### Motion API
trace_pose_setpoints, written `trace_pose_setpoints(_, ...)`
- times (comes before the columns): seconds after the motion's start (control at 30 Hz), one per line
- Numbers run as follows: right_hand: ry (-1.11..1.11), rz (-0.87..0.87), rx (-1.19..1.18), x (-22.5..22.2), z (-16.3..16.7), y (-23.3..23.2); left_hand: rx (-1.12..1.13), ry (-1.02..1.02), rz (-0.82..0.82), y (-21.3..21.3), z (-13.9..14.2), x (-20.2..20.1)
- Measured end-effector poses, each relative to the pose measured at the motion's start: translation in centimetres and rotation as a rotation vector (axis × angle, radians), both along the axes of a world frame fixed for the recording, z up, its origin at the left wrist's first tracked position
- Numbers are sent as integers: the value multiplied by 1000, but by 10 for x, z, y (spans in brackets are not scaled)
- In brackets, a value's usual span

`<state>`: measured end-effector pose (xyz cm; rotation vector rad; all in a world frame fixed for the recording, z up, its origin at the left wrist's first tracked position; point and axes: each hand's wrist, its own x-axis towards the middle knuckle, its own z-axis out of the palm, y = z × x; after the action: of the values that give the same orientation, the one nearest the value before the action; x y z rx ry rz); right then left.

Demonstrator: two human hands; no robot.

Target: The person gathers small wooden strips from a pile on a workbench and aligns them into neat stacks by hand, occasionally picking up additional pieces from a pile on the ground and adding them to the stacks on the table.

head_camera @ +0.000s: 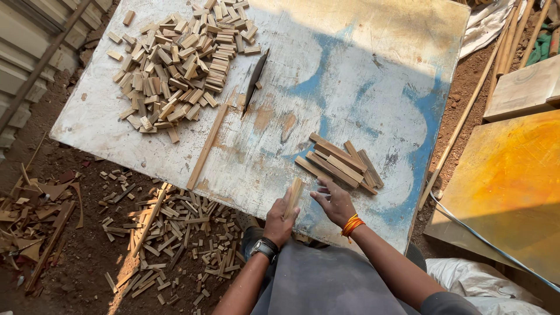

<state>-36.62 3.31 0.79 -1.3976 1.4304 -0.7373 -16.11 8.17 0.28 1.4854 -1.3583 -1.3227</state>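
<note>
My left hand, with a dark wristwatch, grips a short bundle of wooden sticks standing on end at the near edge of a worn white and blue board. My right hand, an orange thread band at its wrist, hovers open just right of the bundle, fingers spread toward a small pile of longer wooden strips lying on the board. A big heap of short cut wood blocks fills the far left of the board. Beside the heap lies a dark blade.
One long thin strip lies on the board near the blade. Offcuts and splinters litter the dirt floor on the left. An orange-yellow board and a pale wood plank lie to the right, with long poles behind.
</note>
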Motion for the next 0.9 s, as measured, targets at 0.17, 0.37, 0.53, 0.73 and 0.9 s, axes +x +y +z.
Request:
trace_pose_setpoints(0.17, 944, 327, -431, 11, -2, -25, 298, 206, 416, -16, -8, -2)
trace_pose_setpoints(0.37, 14, 41, 295, 37, -19, -7, 222, 0, 433, -16, -14, -23)
trace_pose_setpoints(0.53, 47, 157, 109, 34, -30, 7, 16, -397, 428, -13, -30, -46)
trace_pose_setpoints(0.73, 383, 397, -158, 29, -23, 5, 289, -413, 113, -25, -29, -28)
trace_pose_setpoints(0.9, 547, 538, -294, -2, -19, 18, 82, -636, 169, -38, -5, -9)
